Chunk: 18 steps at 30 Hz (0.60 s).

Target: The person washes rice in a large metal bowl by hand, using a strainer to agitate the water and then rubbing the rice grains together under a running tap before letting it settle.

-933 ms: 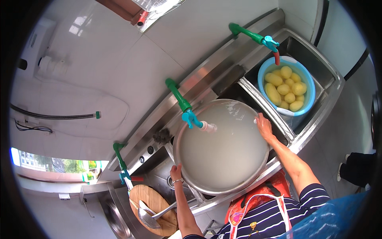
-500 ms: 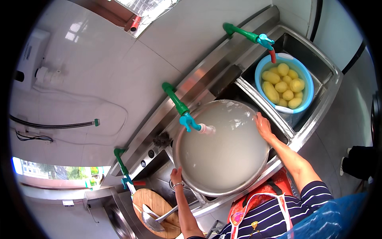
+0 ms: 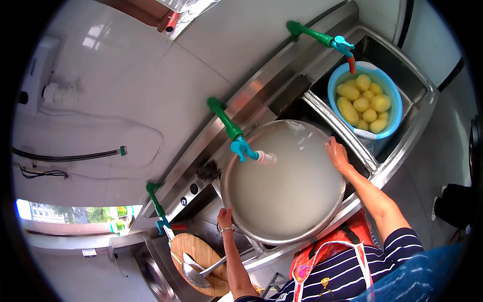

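Observation:
A large round metal basin (image 3: 274,242) full of cloudy, whitish water sits over the middle sink. My left hand (image 3: 225,218), with a bracelet at the wrist, is closed on its left rim. On the opposite side, my right hand (image 3: 337,155) grips the right rim, fingers bent over the edge. Above the basin's upper left part reaches a green tap (image 3: 225,120) with a turquoise handle and a pale spout. No stream of water shows from it. The basin's underside is hidden.
In the right sink stands a blue tub (image 3: 397,116) of peeled potatoes (image 3: 370,103) in water, under another green tap (image 3: 317,35). Lower left, a round wooden board (image 3: 188,246) carries a metal ladle (image 3: 193,276). A third tap (image 3: 157,201) is nearby. A person's dark-clothed leg (image 3: 455,204) shows far right.
The whole view has shifted slightly. Both hands stay on the basin's rim, and I cannot make out any clear movement of the basin against the sink.

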Available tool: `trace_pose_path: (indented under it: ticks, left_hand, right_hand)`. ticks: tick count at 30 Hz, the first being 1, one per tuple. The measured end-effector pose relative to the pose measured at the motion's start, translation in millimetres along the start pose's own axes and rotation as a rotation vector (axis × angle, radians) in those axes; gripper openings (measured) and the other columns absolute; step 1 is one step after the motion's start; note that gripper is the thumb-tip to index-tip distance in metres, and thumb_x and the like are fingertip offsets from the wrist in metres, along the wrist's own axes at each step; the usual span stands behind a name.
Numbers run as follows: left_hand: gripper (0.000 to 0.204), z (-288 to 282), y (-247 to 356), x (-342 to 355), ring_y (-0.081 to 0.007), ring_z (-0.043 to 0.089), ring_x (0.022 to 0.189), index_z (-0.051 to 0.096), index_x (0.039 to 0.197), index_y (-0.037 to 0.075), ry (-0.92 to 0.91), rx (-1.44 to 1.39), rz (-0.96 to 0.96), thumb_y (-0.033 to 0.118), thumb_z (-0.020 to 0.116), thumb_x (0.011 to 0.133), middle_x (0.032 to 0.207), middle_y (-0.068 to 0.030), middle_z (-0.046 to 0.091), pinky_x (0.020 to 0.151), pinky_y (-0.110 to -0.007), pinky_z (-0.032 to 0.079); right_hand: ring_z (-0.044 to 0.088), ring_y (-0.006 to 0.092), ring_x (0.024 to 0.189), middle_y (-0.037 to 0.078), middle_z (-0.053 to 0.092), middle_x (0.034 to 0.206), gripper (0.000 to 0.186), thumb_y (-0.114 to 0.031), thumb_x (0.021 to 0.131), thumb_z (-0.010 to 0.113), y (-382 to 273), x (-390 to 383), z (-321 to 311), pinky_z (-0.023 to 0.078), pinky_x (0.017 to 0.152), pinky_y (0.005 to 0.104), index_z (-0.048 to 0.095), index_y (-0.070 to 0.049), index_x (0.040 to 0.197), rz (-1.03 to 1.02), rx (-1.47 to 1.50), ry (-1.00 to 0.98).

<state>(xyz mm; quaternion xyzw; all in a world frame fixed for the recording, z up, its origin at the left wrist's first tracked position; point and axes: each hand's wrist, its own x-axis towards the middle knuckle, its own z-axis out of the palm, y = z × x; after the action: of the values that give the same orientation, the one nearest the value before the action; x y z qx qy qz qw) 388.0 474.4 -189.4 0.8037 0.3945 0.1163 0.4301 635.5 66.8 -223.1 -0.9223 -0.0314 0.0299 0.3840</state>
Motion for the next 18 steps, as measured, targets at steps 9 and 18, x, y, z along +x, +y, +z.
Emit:
trace_pose_path:
  ticks: [9,18]
  left_hand:
    - [0.039,-5.8,2.7,-0.6,-0.0066,0.024,0.047,0.033,0.051,0.003,-0.025,0.023,-0.060,0.024,0.061,0.068,0.047,0.0043,0.028,0.040,-0.026,0.021]
    - [0.037,-8.0,15.4,-3.2,-0.0073,0.025,0.047,0.036,0.051,0.003,-0.034,0.048,-0.042,0.024,0.061,0.069,0.047,0.0033,0.029,0.040,-0.026,0.023]
  right_hand:
    - [0.051,0.0398,0.063,0.023,0.052,0.064,0.019,-0.019,0.080,0.044,-0.4,0.3,0.9,0.038,0.053,0.0473,0.038,-0.002,0.084,-0.001,-0.025,-0.021]
    - [0.052,0.0389,0.062,0.022,0.053,0.064,0.018,-0.019,0.080,0.043,6.1,0.4,4.8,0.039,0.054,0.0471,0.039,-0.002,0.086,-0.008,-0.001,-0.003]
